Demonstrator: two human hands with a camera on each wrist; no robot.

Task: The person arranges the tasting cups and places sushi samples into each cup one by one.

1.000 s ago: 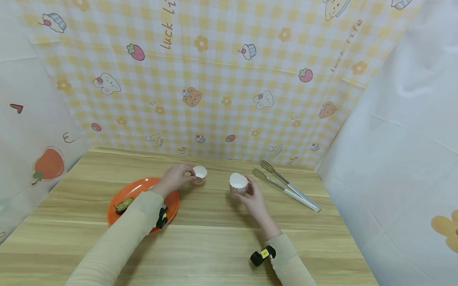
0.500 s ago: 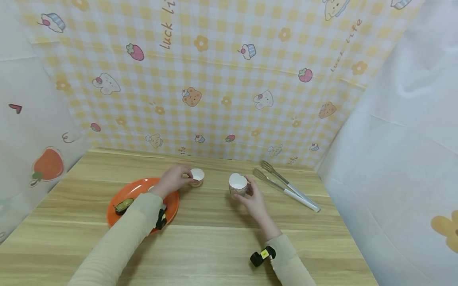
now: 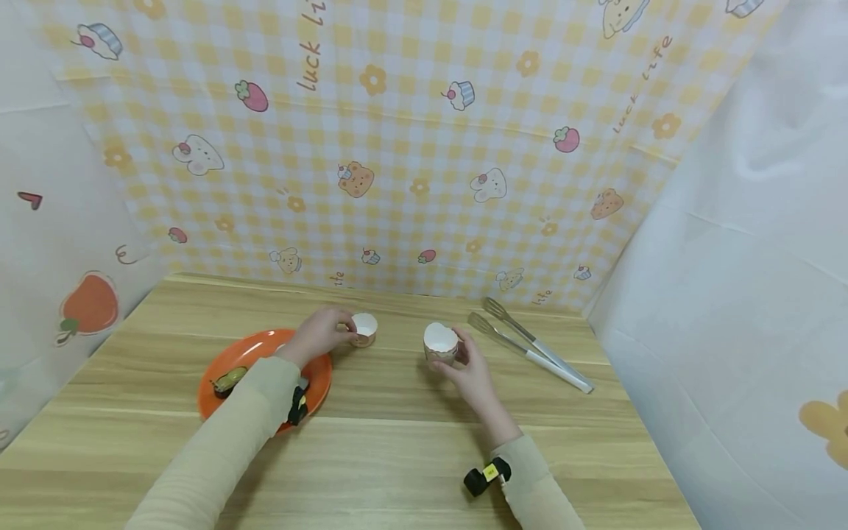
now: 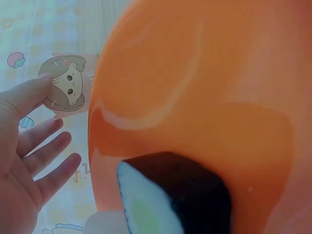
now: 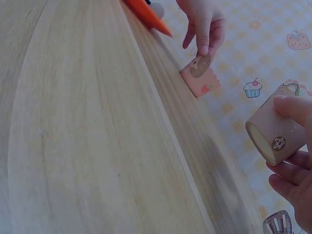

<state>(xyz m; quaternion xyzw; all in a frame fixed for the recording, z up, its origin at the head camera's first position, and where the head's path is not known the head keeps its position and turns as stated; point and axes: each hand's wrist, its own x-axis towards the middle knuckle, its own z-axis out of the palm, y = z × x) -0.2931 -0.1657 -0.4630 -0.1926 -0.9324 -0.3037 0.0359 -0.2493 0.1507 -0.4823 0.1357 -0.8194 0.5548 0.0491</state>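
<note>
My left hand (image 3: 323,333) pinches the rim of a pink paper baking cup (image 3: 364,339), printed with a girl's face, between thumb and fingers. This cup stands upright on the table, its white inside facing up. In the left wrist view the thumb (image 4: 31,95) lies on the printed face, while the other fingers spread away below. Farther right, my right hand (image 3: 475,375) holds a taller brownish baking cup (image 3: 439,355) round its side. Its pale base (image 5: 262,142) shows in the right wrist view, raised above the wooden tabletop.
An orange plate (image 3: 210,368) sits under the left forearm. On it lie a sushi roll (image 4: 183,190) with dark wrapping and a yellow-green-topped piece (image 3: 230,380); the sleeve hides part. Metal tongs (image 3: 530,346) with white handles rest at right. A checked cloth (image 3: 397,147) hangs behind the table (image 3: 397,456).
The left hand has drawn the pink baking cup slightly left and nearer. The right hand and its cup have stayed almost still.
</note>
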